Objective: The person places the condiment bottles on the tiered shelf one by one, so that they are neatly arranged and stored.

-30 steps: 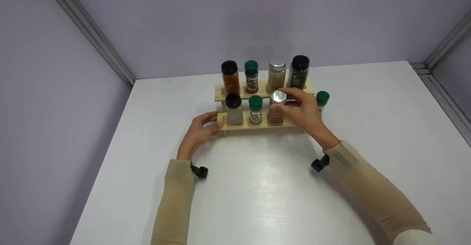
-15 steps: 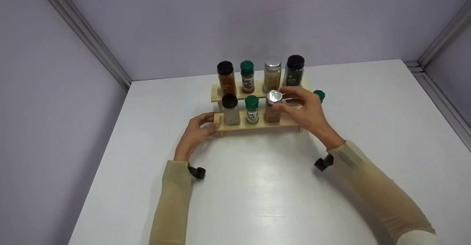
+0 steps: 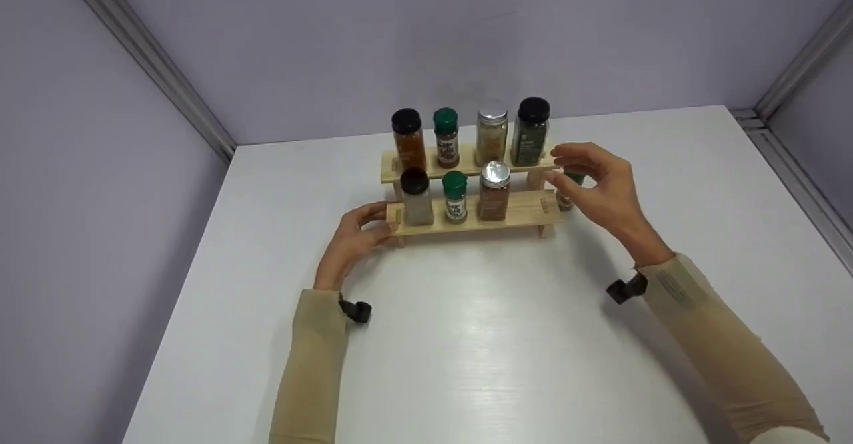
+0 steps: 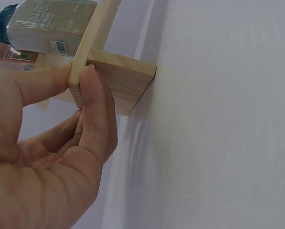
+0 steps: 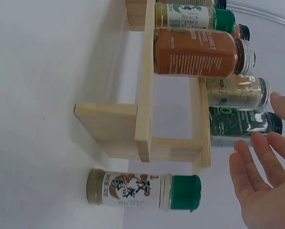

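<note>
The left hand [image 3: 355, 236] is gripping the left end of the wooden rack [image 3: 466, 221], thumb and fingers pinching its lower shelf. The rack is running left to right across the white table [image 3: 466, 351]. Farther off, the right hand [image 3: 600, 191] is hovering with loosely spread fingers, holding nothing, just beside the green-capped jar [image 5: 142, 192], which is standing upright on the table by the rack's right end.
</note>
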The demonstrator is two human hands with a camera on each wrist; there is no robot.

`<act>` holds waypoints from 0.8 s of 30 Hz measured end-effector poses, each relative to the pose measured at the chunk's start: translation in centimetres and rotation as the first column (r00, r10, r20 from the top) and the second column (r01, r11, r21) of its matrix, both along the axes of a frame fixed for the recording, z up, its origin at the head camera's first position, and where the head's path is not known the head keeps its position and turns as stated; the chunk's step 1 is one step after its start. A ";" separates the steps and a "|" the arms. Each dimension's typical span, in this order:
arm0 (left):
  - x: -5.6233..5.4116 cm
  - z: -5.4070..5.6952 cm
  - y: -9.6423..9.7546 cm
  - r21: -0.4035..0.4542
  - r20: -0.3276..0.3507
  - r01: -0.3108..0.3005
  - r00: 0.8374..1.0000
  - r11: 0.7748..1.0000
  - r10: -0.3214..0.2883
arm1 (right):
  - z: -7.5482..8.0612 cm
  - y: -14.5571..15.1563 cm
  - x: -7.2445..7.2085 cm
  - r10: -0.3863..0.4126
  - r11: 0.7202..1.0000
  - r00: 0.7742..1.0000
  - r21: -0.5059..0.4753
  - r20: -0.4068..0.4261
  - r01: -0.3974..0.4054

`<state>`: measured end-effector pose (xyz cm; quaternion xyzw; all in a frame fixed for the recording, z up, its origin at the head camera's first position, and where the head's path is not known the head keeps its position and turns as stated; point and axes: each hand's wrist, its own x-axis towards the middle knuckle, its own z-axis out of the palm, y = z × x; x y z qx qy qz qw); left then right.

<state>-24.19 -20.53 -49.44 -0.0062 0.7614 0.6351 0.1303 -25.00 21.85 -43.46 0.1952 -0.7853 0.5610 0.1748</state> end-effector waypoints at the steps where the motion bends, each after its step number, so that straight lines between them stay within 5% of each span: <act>1: 0.0 0.0 0.0 0.001 0.002 0.002 1.000 1.000 -0.002 | 0.0 0.4 -0.1 -0.013 1.000 1.000 0.005 -0.010 0.013; 8: 0.0 0.0 -0.1 0.045 0.010 0.004 1.000 0.999 -0.004 | -0.5 1.9 -0.2 -0.107 0.990 0.991 0.084 -0.085 0.114; 15: -0.2 -0.2 -0.1 -0.011 -0.001 0.005 1.000 1.000 -0.005 | -0.2 2.0 0.7 -0.145 0.978 0.987 0.139 -0.070 0.153; 24: -0.1 -0.1 0.1 -0.003 0.002 -0.003 1.000 1.000 0.003 | -4.1 4.0 -2.1 -0.140 0.972 0.988 0.201 0.061 0.126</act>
